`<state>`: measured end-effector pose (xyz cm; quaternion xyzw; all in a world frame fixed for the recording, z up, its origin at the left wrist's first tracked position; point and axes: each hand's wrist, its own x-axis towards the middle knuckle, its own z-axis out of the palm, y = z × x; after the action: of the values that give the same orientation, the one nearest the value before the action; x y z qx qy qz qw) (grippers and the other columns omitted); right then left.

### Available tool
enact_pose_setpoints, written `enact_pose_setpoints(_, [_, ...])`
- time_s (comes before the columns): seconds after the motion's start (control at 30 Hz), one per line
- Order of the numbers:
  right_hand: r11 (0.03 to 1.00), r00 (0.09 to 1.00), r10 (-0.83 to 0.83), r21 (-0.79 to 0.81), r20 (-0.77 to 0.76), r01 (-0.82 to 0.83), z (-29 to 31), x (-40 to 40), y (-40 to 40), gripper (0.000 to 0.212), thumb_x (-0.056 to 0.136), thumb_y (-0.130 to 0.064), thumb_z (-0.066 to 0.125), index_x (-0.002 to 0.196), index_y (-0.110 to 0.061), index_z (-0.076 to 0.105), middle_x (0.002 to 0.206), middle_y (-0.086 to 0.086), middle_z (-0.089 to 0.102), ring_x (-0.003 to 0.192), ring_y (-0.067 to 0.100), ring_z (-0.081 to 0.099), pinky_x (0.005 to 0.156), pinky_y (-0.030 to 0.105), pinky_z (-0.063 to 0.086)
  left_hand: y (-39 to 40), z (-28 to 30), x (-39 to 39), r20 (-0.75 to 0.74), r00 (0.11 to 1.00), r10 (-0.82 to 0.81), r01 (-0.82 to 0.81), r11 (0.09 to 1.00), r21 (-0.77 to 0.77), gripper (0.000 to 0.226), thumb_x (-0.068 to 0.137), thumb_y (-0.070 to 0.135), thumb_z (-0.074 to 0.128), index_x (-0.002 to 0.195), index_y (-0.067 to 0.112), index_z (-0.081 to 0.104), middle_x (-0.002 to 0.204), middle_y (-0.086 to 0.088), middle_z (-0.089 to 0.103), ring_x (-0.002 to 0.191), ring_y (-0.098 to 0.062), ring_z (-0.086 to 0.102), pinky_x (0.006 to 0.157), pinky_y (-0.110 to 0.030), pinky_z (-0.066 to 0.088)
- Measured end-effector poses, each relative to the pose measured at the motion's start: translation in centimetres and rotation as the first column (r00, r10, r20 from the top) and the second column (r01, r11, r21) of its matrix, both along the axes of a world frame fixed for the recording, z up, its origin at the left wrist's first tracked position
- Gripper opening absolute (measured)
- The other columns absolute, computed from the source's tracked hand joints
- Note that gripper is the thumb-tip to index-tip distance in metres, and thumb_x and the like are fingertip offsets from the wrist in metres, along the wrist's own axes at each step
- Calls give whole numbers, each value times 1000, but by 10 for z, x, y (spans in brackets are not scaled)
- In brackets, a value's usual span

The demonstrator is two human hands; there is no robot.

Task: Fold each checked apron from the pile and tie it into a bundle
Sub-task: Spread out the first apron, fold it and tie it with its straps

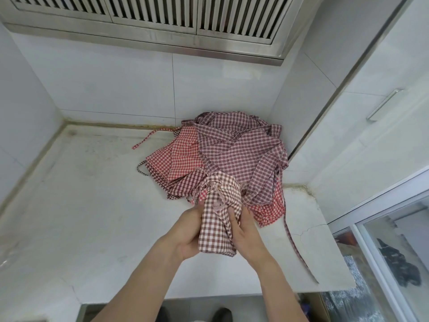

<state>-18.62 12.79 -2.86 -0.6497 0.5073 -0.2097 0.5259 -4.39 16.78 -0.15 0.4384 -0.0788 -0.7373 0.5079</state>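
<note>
A pale stone tabletop [92,217] is seen carrying a pile of checked aprons [232,154] against the right wall. A folded brown-checked apron [217,226] is held upright just in front of the pile, gripped by the left hand [189,235] and right hand [246,233], fingers curled around its sides.

folded brown-checked apron [217,219] — upright roll | pile [232,154] — heaped behind
</note>
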Motion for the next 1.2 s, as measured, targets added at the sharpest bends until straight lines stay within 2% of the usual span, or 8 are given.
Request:
enact_pose_setpoints(0.07, [986, 995, -39, -165, -91, 23, -6, -3, -4, 79, 84, -73, 45, 148, -30, 29, 134, -4, 36, 123, 7, 38, 114, 31, 34, 1, -5, 4, 39, 999, -17, 18, 1000, -13, 39, 98, 30, 51, 128, 6, 60, 119, -14, 71, 109, -28, 69, 89, -41, 55])
enact_pose_setpoints(0.17, [962, 999, -34, -270, 15, 37, 0, -9, -11, 70, 86, -46, 69, 146, -37, 33, 120, -4, 41, 98, 4, 50, 91, 15, 46, 5, -16, 9, 82, 997, -1, 1, 1000, -7, 32, 102, 23, 49, 128, 9, 60, 117, -14, 72, 108, -28, 70, 91, -40, 55])
enact_pose_setpoints(0.37, [966, 976, 110, -251, 190, -60, 24, 4, -6, 73, 79, 11, 66, 133, -34, 52, 112, 3, 50, 85, 12, 59, 78, 22, 52, 10, -33, 16, 102, 994, 46, -47, 999, 8, 33, 86, 21, 63, 115, 5, 66, 107, -16, 74, 91, -26, 72, 80, -38, 59])
enact_pose_setpoints(0.6, [919, 986, 151, -358, -71, -167, 45, 14, -22, 4, 91, -28, 71, 89, -26, 68, 76, -16, 61, 73, -2, 55, 66, 13, 42, 14, -45, 17, 218, 976, -14, -2, 997, 75, 42, 92, 31, 63, 123, 1, 61, 115, -19, 71, 106, -34, 69, 90, -45, 56])
enact_pose_setpoints(0.73, [987, 972, 81, -152, 221, -48, 45, 11, -27, 6, 95, -14, 65, 95, -8, 68, 77, 4, 72, 70, 16, 71, 66, 25, 57, 19, -50, 18, 157, 988, 7, -27, 991, 130, 37, 95, 21, 61, 125, 0, 60, 118, -22, 69, 102, -33, 68, 90, -46, 55])
enact_pose_setpoints(0.9, [993, 909, 122, -40, 398, -115, 45, -6, -30, 9, 100, -8, 54, 103, -2, 59, 74, 10, 67, 61, 23, 60, 61, 31, 52, 23, -48, 25, 82, 993, 85, -97, 982, 163, 28, 103, 15, 47, 122, 0, 62, 105, -19, 74, 88, -30, 74, 70, -39, 60])
enact_pose_setpoints(1.03, [982, 967, 190, -31, 171, -188, 42, -15, -30, 24, 96, -30, 59, 107, -9, 62, 76, 5, 71, 65, 16, 65, 63, 28, 52, 25, -47, 33, 134, 988, 83, -102, 985, 141, 31, 98, 20, 55, 124, 4, 61, 109, -17, 73, 99, -32, 72, 81, -43, 57])
enact_pose_setpoints(1.2, [955, 969, 222, -177, -109, -239, 43, -4, -26, 71, 61, -75, 71, 119, -36, 62, 93, -7, 59, 75, 3, 53, 73, 25, 52, 20, -46, 32, 270, 962, 38, -73, 990, 120, 33, 100, 25, 56, 123, 2, 61, 110, -18, 73, 97, -30, 72, 79, -41, 57])
